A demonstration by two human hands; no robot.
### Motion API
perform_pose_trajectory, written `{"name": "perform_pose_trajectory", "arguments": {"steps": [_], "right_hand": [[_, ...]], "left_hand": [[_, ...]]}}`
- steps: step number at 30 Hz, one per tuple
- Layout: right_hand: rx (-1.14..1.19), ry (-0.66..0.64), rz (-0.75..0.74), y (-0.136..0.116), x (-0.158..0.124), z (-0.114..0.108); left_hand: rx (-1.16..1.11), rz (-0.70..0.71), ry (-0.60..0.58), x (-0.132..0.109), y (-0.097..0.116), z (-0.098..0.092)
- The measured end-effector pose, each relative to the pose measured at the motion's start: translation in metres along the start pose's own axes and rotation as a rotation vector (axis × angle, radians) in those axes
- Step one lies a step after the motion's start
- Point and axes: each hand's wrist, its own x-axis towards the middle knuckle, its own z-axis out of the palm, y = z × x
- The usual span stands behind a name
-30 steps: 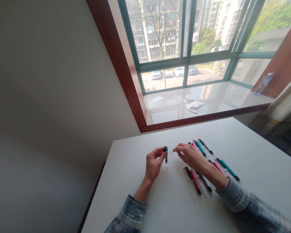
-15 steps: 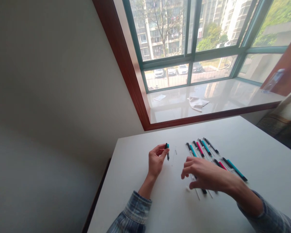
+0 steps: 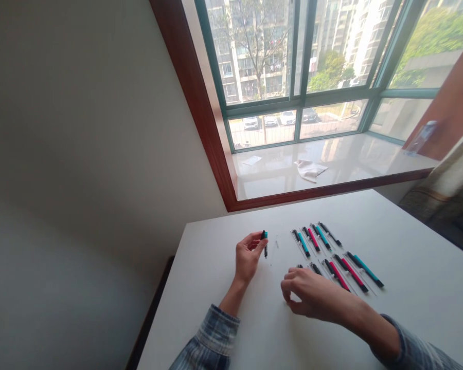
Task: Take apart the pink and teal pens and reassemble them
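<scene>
My left hand [image 3: 247, 259] is closed, pinching a black and teal pen piece [image 3: 266, 251] upright between thumb and fingers above the table. My right hand [image 3: 314, 295] is low over the table, thumb and forefinger curled together; whatever lies between the tips is hidden. It partly covers a front row of disassembled pens, including a pink barrel [image 3: 339, 276]. Behind lies another row with a teal barrel [image 3: 303, 245] and a pink barrel [image 3: 313, 239]. Thin refills lie alongside. Just right of my left hand rests a tiny spring-like piece [image 3: 277, 243].
The white table [image 3: 208, 241] meets a wall on the left and a red-brown window frame [image 3: 278, 199] behind. A white cloth [image 3: 309, 170] and a clear bottle [image 3: 420, 139] are on the sill. A curtain [image 3: 428, 198] hangs at the right.
My right hand has moved left and down, its fingers closing from spread to curled at the spot of a small white piece, now hidden. The left hand keeps its hold.
</scene>
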Motion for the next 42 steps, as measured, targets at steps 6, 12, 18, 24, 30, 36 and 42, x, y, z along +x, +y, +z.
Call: {"name": "perform_pose_trajectory", "arguments": {"steps": [6,12,18,24,30,36,42], "right_hand": [[0.083,0.092,0.039,0.019,0.014,-0.025],[0.053,0.180,0.128,0.043,0.018,-0.028],[-0.039,0.201,0.102,0.034,0.032,-0.034],[-0.067,0.104,0.110,0.017,0.076,-0.044],[-0.188,0.012,0.215,0.000,0.124,-0.025],[-0.221,0.023,0.264,-0.010,0.141,-0.005],[-0.175,0.135,0.242,-0.005,0.111,-0.012]], "left_hand": [[-0.014,-0.004,-0.009,-0.002,0.000,0.000],[-0.030,0.005,0.024,0.003,-0.007,-0.006],[-0.174,-0.029,0.186,0.018,-0.015,-0.022],[-0.302,-0.060,0.384,0.029,-0.015,-0.043],[-0.261,-0.009,0.435,0.030,-0.018,-0.049],[-0.228,0.005,0.428,0.030,-0.016,-0.052],[-0.228,-0.045,0.310,0.024,-0.009,-0.048]]}}
